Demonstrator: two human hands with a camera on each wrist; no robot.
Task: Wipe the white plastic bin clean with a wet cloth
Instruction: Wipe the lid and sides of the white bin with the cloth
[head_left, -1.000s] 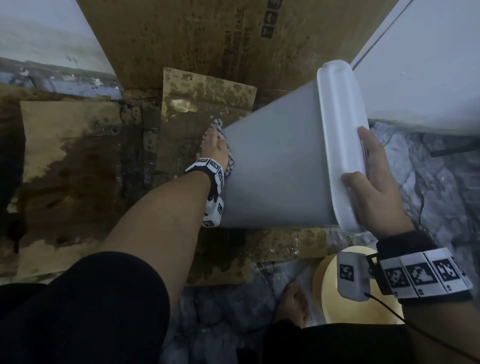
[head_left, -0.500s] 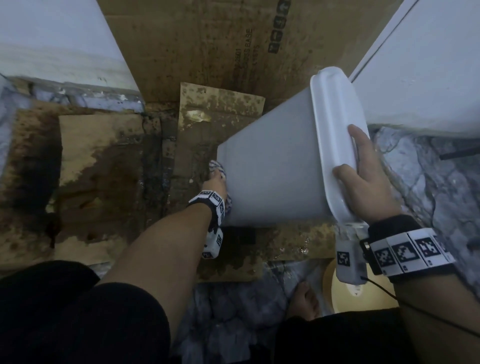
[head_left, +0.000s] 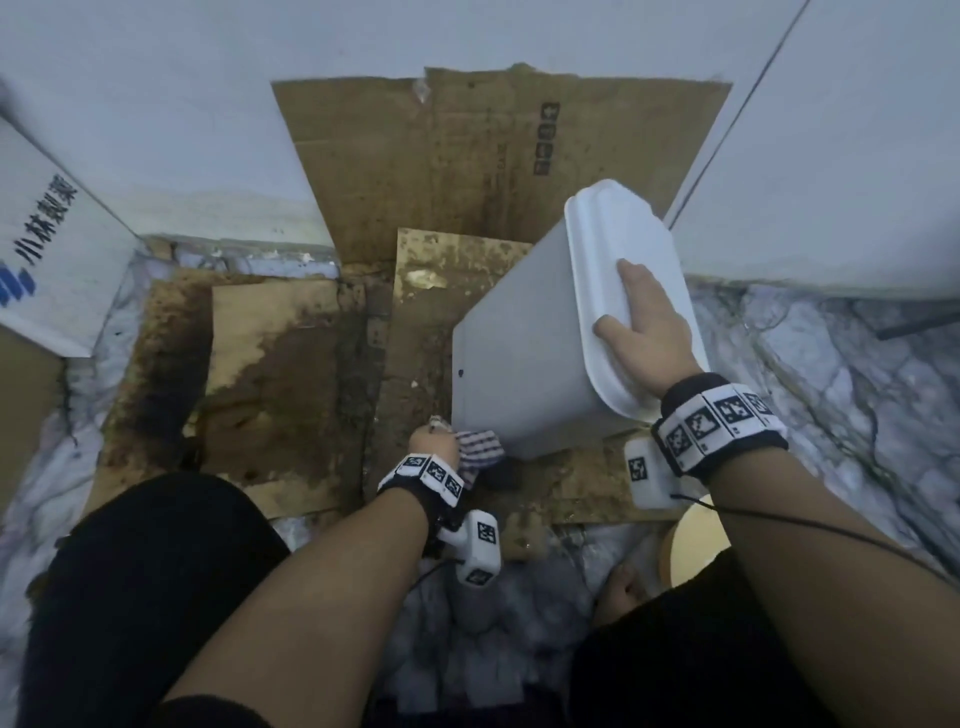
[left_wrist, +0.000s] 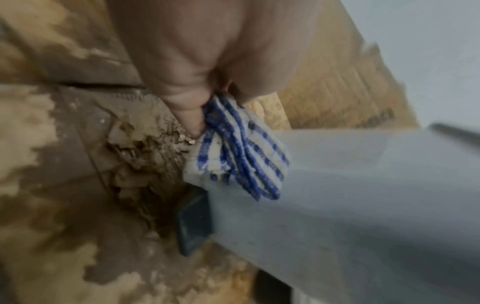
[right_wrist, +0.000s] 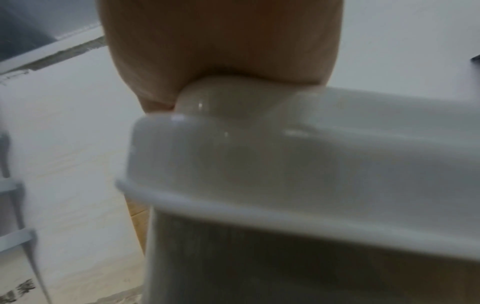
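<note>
The white plastic bin (head_left: 524, 343) is tilted on stained cardboard, its lidded top (head_left: 618, 270) up and to the right, its bottom toward the left. My right hand (head_left: 647, 317) lies on the lid, thumb curled over the lid's rim. In the right wrist view the palm presses on the lid's rim (right_wrist: 233, 148). My left hand (head_left: 434, 444) grips a blue-and-white striped cloth (head_left: 480, 449) at the bin's lower near corner. The left wrist view shows the cloth (left_wrist: 241, 152) bunched in the fingers against the bin's wall (left_wrist: 350, 195). A dark foot (left_wrist: 193, 222) sticks out under the bin.
Wet, stained cardboard sheets (head_left: 291, 374) cover the floor, and one (head_left: 467, 156) leans on the wall behind. A white printed box (head_left: 47, 260) stands at the left. A round yellow stool (head_left: 691, 545) sits near my right knee. A white wall panel (head_left: 831, 156) is close behind the bin.
My left hand has slid the cloth down the bin's side from the upper left edge to the lower near corner. The bin has tipped more upright under my right hand.
</note>
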